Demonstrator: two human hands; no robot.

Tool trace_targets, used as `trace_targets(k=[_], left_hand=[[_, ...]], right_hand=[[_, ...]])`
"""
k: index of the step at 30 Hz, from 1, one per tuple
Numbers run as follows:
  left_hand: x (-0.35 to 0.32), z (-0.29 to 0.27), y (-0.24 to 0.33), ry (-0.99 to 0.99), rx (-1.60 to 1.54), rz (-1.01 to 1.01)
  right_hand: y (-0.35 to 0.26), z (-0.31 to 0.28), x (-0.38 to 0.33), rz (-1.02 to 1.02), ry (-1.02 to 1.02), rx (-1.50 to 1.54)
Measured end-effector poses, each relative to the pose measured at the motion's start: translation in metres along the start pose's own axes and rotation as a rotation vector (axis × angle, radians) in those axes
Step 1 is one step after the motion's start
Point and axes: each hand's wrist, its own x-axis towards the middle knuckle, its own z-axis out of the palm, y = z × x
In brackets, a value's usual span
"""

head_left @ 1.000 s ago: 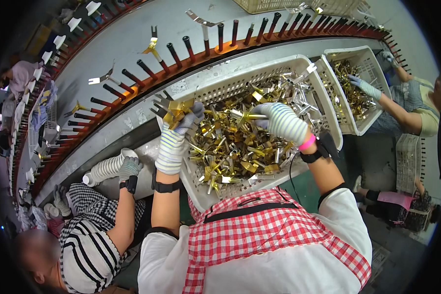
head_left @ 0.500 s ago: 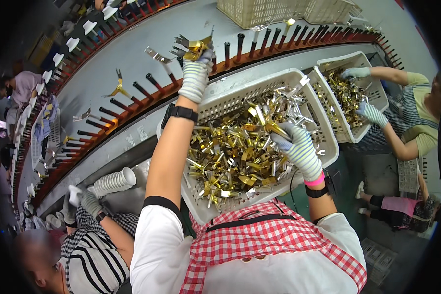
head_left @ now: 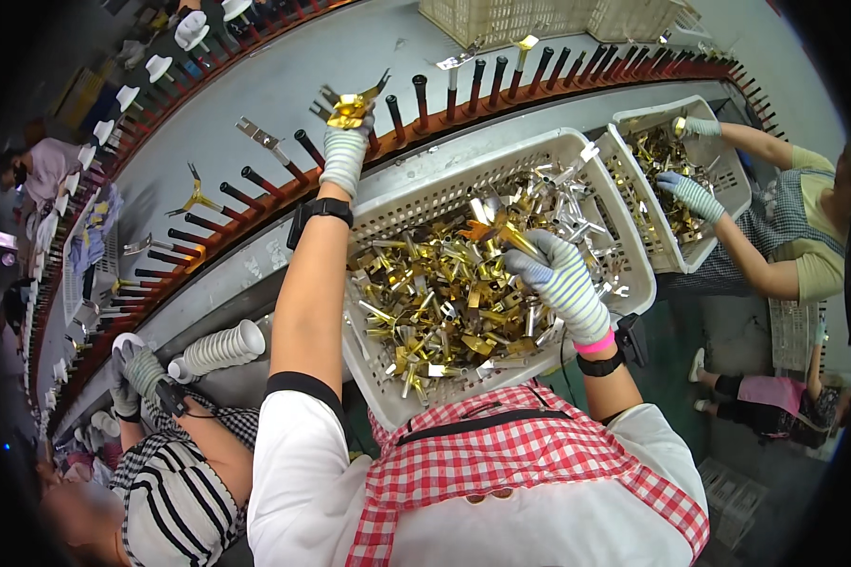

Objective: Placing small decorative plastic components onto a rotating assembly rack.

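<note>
My left hand (head_left: 344,151), in a striped glove, reaches far up to the row of dark pegs (head_left: 416,94) on the curved red rail and is shut on a gold and silver metal clip (head_left: 350,106) at a peg. My right hand (head_left: 560,282), also gloved, rests down in the white plastic basket (head_left: 444,180) that is full of gold and silver metal parts (head_left: 435,302). Its fingers close on a gold piece (head_left: 503,234) among the heap. The basket stands right in front of my chest.
On the right another person's gloved hands (head_left: 683,189) work in a second white basket (head_left: 728,180) of the same parts. At lower left a third person's gloved hand (head_left: 140,370) is near a stack of white cups (head_left: 219,350). Some pegs carry clips (head_left: 195,197). White baskets (head_left: 529,17) stand beyond the rail.
My left hand rose from the basket up to the peg rail with a gold clip. My right hand stayed in the basket, shifting slightly.
</note>
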Motion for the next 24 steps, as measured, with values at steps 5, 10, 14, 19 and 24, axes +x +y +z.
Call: trace_targets(k=[5, 10, 14, 19, 24], left_hand=[[-0.096, 0.025, 0.051, 0.305, 0.152, 0.238], [-0.206, 0.052, 0.119, -0.257, -0.232, -0.199], [-0.256, 0.076, 0.151, -0.621, 0.320, 0.306], [-0.266, 0.070, 0.147, -0.729, 0.540, 0.259], [-0.288, 0.086, 0.163, -0.331, -0.175, -0.449]], right_hand=[[0.002, -0.005, 0.005, 0.059, 0.063, 0.120], [0.000, -0.018, 0.014, 0.105, 0.046, 0.168], [0.000, -0.008, 0.021, 0.148, -0.093, 0.169], [0.008, 0.007, 0.031, 0.068, -0.042, 0.250], [0.040, 0.006, 0.038, -0.246, 0.221, 0.153]])
